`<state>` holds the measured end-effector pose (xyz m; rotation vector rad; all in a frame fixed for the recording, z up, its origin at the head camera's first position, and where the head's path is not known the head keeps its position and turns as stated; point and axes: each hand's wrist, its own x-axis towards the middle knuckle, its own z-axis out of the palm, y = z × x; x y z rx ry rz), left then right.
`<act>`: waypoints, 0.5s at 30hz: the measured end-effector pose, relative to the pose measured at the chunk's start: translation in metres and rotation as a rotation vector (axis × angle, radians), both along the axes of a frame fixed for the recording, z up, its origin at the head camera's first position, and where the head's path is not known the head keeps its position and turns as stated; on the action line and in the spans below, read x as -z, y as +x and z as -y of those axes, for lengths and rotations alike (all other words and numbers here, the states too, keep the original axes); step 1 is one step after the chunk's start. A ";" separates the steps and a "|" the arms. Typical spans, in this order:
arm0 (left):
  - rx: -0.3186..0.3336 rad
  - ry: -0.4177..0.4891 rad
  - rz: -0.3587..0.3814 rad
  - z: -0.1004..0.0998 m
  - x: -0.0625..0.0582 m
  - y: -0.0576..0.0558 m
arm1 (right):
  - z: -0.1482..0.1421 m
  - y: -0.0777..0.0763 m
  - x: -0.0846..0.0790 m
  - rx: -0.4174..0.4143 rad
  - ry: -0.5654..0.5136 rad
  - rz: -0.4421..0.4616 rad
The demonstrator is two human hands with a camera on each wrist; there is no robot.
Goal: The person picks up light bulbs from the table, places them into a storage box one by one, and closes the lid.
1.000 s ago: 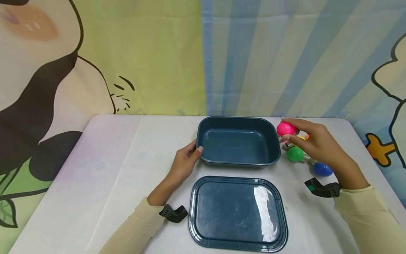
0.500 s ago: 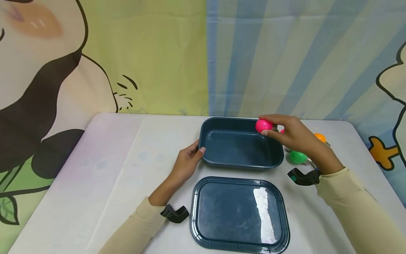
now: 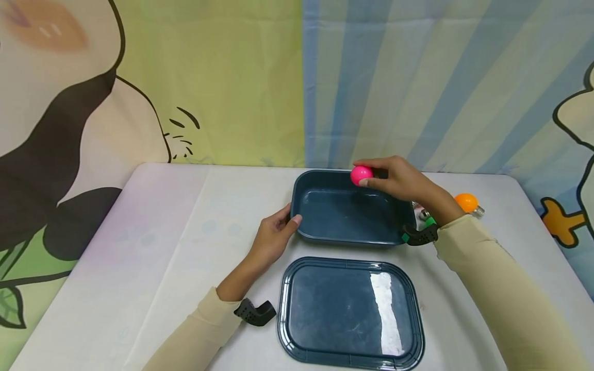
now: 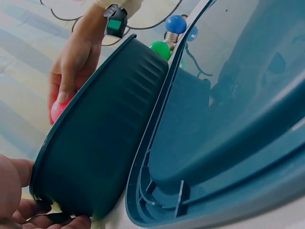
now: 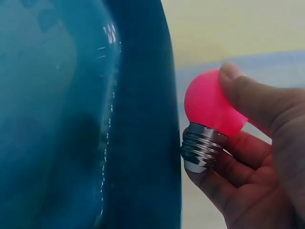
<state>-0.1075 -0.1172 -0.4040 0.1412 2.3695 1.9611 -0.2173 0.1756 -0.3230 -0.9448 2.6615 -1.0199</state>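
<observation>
In the head view a wrist strap (image 3: 421, 236) partly hides the green bulb (image 3: 429, 222); in the left wrist view the box (image 4: 100, 138) covers part of the pink bulb (image 4: 58, 109); the lid (image 4: 228, 119) is cut off

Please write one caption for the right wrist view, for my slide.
A right hand holds a pink light bulb near a blue container.

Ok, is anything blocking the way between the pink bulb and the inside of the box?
Only the box's far rim might: in the head view the pink bulb, in the right hand, overlaps it. Nothing else visible intervenes; the lid lies apart.
</observation>
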 end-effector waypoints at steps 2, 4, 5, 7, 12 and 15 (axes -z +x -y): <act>0.001 0.002 0.001 0.000 -0.001 0.000 | 0.004 -0.004 0.001 -0.014 -0.009 0.007; 0.004 0.009 0.002 -0.001 -0.001 0.000 | 0.007 -0.007 0.002 -0.020 -0.015 0.030; 0.006 0.013 0.004 -0.001 -0.001 0.000 | 0.009 -0.008 0.004 -0.021 -0.018 0.046; 0.007 0.014 0.002 -0.001 -0.002 0.000 | 0.013 -0.010 0.006 -0.026 -0.022 0.086; 0.005 0.009 0.002 -0.002 -0.001 0.000 | 0.024 -0.012 0.009 -0.040 -0.024 0.168; 0.009 0.013 -0.004 -0.002 -0.001 0.001 | 0.031 -0.014 0.011 -0.072 -0.018 0.182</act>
